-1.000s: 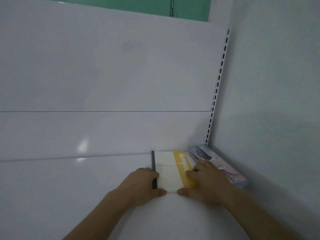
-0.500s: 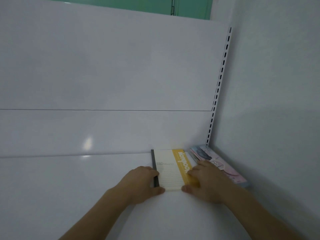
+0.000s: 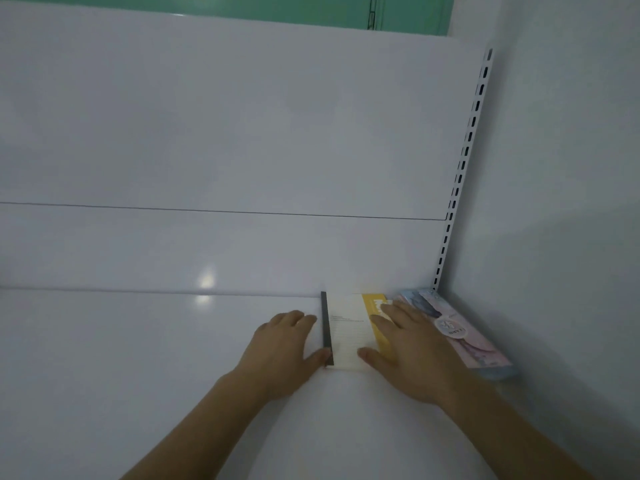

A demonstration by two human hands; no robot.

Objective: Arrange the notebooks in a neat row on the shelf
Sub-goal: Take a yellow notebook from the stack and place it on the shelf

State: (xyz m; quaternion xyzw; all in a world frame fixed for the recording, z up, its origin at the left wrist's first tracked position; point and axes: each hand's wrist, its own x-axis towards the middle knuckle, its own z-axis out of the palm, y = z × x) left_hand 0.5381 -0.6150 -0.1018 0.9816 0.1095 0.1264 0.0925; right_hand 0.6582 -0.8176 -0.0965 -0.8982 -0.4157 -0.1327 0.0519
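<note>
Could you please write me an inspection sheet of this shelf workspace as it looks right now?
Surface: white shelf, glossy, with a light reflection near the back.
Job's things: white-and-yellow notebook with a dark spine lies flat; pink-and-blue notebook lies flat beside it in the right corner.
Clutter: nothing seen.
Grippers: left hand rests against the dark spine edge, thumb at the near corner; right hand lies flat, fingers straight, on the yellow side.
Cables: nothing seen.
Surroundings: white back panel, slotted upright, pale side wall, green surface above.
</note>
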